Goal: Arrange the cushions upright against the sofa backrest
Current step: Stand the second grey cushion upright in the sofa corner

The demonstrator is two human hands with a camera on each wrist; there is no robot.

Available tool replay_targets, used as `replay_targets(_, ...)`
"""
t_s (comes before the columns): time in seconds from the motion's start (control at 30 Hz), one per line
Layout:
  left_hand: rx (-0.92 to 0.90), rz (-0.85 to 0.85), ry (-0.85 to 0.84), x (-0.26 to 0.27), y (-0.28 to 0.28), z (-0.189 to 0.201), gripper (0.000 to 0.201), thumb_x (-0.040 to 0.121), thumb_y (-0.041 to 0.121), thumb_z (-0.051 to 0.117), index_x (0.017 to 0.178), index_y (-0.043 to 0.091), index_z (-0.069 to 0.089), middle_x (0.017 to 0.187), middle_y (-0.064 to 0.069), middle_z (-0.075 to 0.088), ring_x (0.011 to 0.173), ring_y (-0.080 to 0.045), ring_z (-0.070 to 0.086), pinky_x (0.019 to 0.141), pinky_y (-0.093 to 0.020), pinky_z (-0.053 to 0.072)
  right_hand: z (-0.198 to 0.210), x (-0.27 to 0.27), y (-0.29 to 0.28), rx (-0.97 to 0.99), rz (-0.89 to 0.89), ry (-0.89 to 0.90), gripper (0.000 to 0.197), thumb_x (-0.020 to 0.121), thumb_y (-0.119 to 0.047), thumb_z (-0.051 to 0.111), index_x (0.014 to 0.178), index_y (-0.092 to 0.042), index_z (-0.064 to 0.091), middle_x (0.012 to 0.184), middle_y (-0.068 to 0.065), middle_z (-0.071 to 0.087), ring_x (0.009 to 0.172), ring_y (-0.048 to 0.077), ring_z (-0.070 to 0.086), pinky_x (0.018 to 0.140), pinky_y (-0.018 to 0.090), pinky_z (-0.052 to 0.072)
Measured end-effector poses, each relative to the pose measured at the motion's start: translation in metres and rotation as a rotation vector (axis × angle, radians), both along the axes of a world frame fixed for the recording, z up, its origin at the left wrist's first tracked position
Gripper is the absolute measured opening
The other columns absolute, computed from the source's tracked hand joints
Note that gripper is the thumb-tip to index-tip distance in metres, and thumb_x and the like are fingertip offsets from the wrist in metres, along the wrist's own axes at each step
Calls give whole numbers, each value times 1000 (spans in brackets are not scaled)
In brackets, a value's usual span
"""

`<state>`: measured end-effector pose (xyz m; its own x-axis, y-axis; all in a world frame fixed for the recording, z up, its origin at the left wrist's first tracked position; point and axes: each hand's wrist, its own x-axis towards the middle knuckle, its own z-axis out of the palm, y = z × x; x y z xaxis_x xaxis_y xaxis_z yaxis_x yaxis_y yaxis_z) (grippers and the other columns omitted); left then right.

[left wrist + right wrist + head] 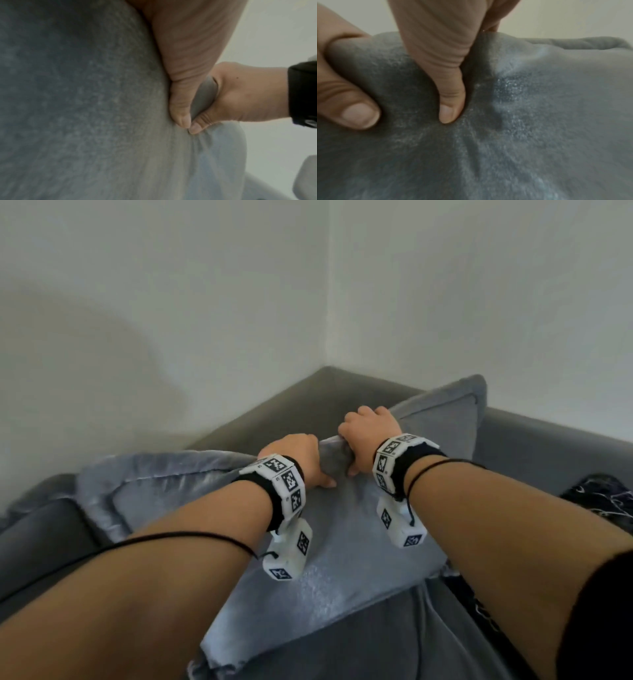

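While both my hands bunch the top edge of the grey velvet cushion (329, 542), its body slopes down from my fingers toward me, the lower edge resting on the sofa seat (428, 645) and the upper edge lifted toward the backrest (274, 419). My left hand (294, 455) grips the edge with the thumb pressed into the front face and the fingers (180, 102) curled over the top; my right hand (371, 429) holds the same edge just beside it, thumb dug into the pile, its fingers hidden behind the fabric. The backrest lies straight ahead, beyond my knuckles, so I judge the cushion must swing up and away from me, pivoting on its lower edge, until its face stands against the backrest. Neither hand is clearly nearer; they sit side by side at mid-edge. A second grey cushion (445, 412) leans behind at the right, already against the backrest, and a third (144, 477) lies slumped at the left.
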<state>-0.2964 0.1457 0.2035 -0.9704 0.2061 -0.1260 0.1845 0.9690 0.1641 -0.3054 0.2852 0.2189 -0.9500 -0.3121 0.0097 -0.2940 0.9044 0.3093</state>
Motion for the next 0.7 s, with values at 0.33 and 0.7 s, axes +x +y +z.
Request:
replay_targets(0.33, 196, 312, 89, -26, -58, -17, 49, 75, 45, 72, 106, 15, 49, 107, -6, 64, 99, -30, 63, 73, -35, 48, -16, -43, -78, -242, -41, 141, 35, 86, -17, 55, 121, -18, 51, 132, 10, 42, 127, 30, 36, 93, 45, 37)
replay_targets(0.7, -69, 341, -168, -36, -118, -35, 89, 39, 65, 83, 106, 17, 49, 115, -8, 60, 102, -31, 57, 84, -41, 50, -59, -67, -111, -343, -16, -187, 41, 80, -6, 60, 118, -12, 46, 126, 11, 42, 116, 38, 40, 85, 44, 46)
